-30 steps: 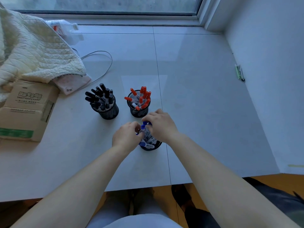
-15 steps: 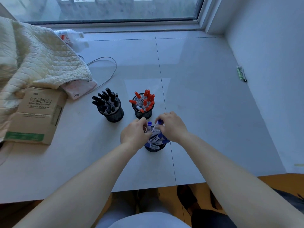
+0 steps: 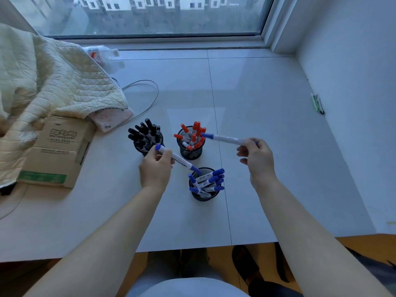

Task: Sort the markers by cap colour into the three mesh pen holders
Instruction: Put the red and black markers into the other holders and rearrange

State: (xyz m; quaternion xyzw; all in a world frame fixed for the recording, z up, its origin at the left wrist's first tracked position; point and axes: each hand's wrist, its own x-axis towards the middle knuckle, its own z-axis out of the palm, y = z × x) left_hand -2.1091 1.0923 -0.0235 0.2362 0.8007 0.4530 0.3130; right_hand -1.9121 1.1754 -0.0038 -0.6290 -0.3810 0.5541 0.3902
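Each hand holds one blue-capped marker above the white tiled ledge. The left hand [image 3: 155, 168] has its fingers curled round a marker [image 3: 177, 159] whose long axis runs diagonally: one blue end points up and away toward the black-cap holder [image 3: 147, 144], the other points down and to the right, its tip just at the rim of the blue-cap holder [image 3: 205, 195]. The right hand [image 3: 258, 158] pinches the tail of a second marker [image 3: 222, 138], which lies almost level, its blue cap pointing left and hanging over the red-cap holder [image 3: 190, 150].

The three mesh holders stand close together near the middle of the ledge, the black and red ones side by side and the blue one nearer the front edge. Each appears to hold a single cap colour.

The blue holder lies between the two hands, below and nearer the person. The left hand is the closer one, and its marker is probably already aimed there; it needs only to tip upright. The right hand's marker would likely have to swing back toward the front edge, away from the red holder.
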